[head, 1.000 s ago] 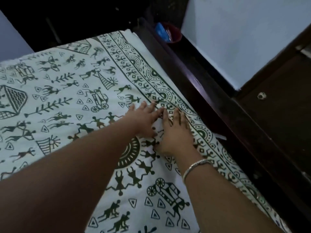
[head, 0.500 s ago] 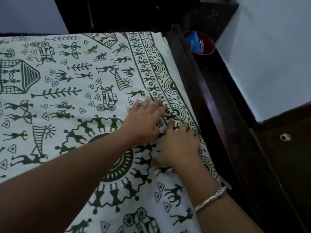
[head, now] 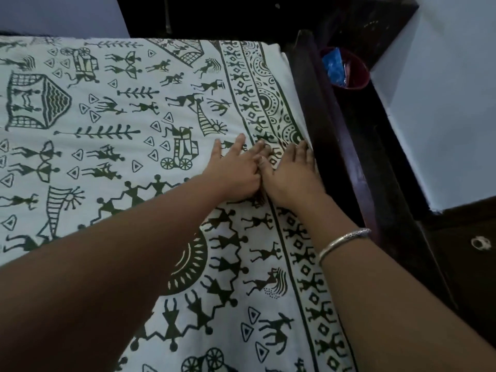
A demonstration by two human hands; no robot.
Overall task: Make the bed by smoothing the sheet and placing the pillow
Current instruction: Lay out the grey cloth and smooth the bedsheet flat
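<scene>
Hands lay flat on the sheet (head: 150,124) near the bed frame (head: 346,146): left hand (head: 233,175) and right hand (head: 291,175) touching, fingers released, grasping nothing. Beyond the frame, a red bucket (head: 359,73) held blue packaging (head: 332,67).

One sheet (head: 139,124) is lying over the bed, white with dark green figures. I am pressing two hands on it, my left hand (head: 236,174) and my right hand (head: 291,175), side by side and touching, palms down, fingers spread. One silver bangle (head: 343,241) is sitting on my right wrist. One dark wooden bed rail (head: 339,135) is running along the sheet's right edge. One red bucket (head: 349,69) is standing beyond the rail, holding blue wrapping I am unable to count. One small round knob (head: 480,242) is showing on the dark panel at right.
</scene>
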